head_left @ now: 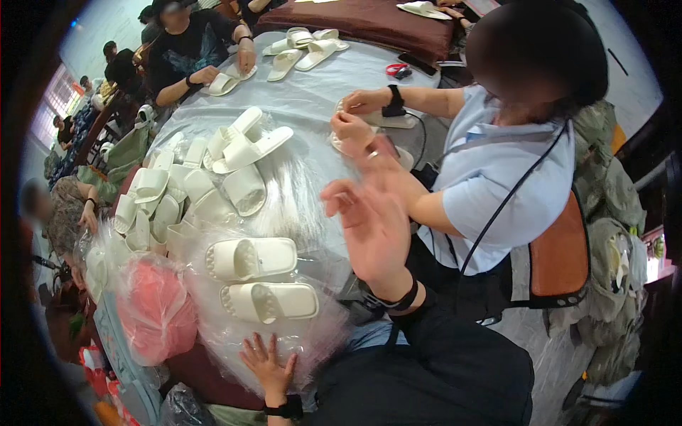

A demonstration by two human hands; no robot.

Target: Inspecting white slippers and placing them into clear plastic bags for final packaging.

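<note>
Pair of slippers and two bare hands at a table. The upper white slipper (266, 257) and the lower white slipper (280, 302) lie side by side, soles down, on clear plastic bags (323, 334) at the near part of the table (302, 106); their open toes point left and their heels right. The left hand (268, 369) rests palm down on the bags just below the lower slipper, its fingers spread. The right hand (373, 234) is raised to the right of the pair, apart from it, palm in view and fingers loosely bent; it is blurred. Both wrists carry black bands.

To the left of the pair lies a pink bundle (158, 309) wrapped in clear plastic. Beyond the pair, a heap of white slippers (197, 183) spreads over the table, whose surface bears a translucent sheet. At right, a seated co-worker in a light blue shirt (497, 192) holds both hands close together above further white slippers, partly hidden. Across the table, a second co-worker in a black shirt (190, 53) handles a slipper (224, 84). Near it lies a smaller cluster of slippers (316, 53), with a brown-covered surface (362, 20) behind.
</note>
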